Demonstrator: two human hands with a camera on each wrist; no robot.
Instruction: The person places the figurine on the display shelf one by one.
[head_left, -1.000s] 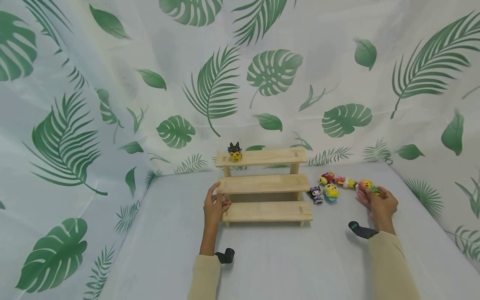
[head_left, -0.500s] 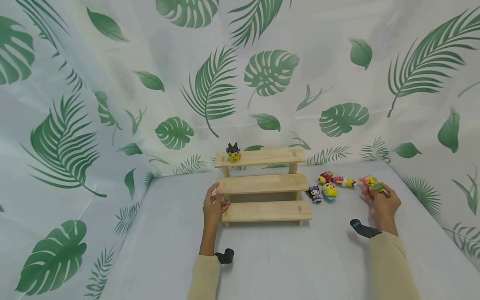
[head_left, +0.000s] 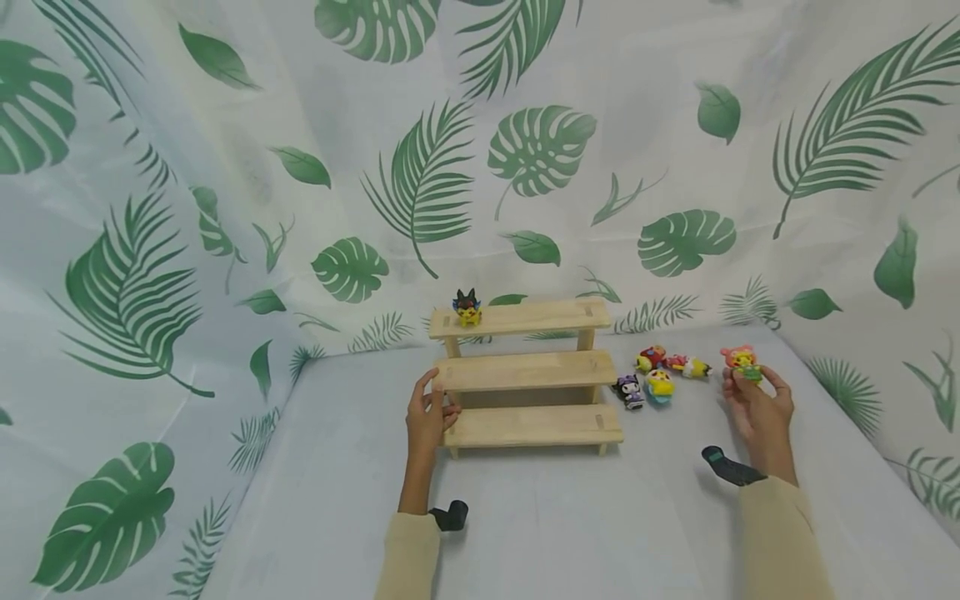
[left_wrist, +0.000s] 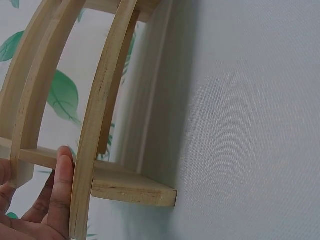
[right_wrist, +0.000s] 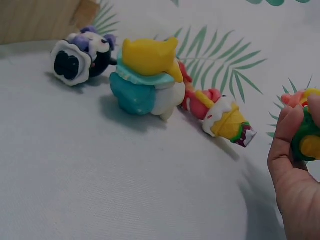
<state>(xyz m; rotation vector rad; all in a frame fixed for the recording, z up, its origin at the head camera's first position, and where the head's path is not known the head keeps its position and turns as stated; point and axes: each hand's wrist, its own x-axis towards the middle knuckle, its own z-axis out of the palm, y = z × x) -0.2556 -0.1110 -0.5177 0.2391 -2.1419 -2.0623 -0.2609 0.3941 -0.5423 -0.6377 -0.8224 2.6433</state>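
My right hand (head_left: pixel 763 417) pinches a small toy figurine (head_left: pixel 742 363) with a pink hood, yellow face and green body, held upright above the cloth. In the right wrist view the green figurine (right_wrist: pixel 307 135) is partly cut off by the frame's edge. My left hand (head_left: pixel 427 417) grips the left end of a three-tier wooden display stand (head_left: pixel 525 372). The left wrist view has its fingers (left_wrist: pixel 61 187) among the stand's boards (left_wrist: pixel 97 110). A yellow figurine with black ears (head_left: pixel 468 308) stands at the left of the top tier.
Right of the stand, several figurines lie grouped: a black-and-white one with purple (head_left: pixel 630 390), a yellow-and-teal one (head_left: pixel 660 386), a red-and-yellow one (head_left: pixel 651 358) and a pink-and-yellow one (head_left: pixel 690 365). A leaf-patterned sheet (head_left: pixel 540 50) hangs behind and at both sides.
The right hand has lifted the pink-hooded figurine from beside the group and turned it from lying to upright. The left hand stays at the stand.
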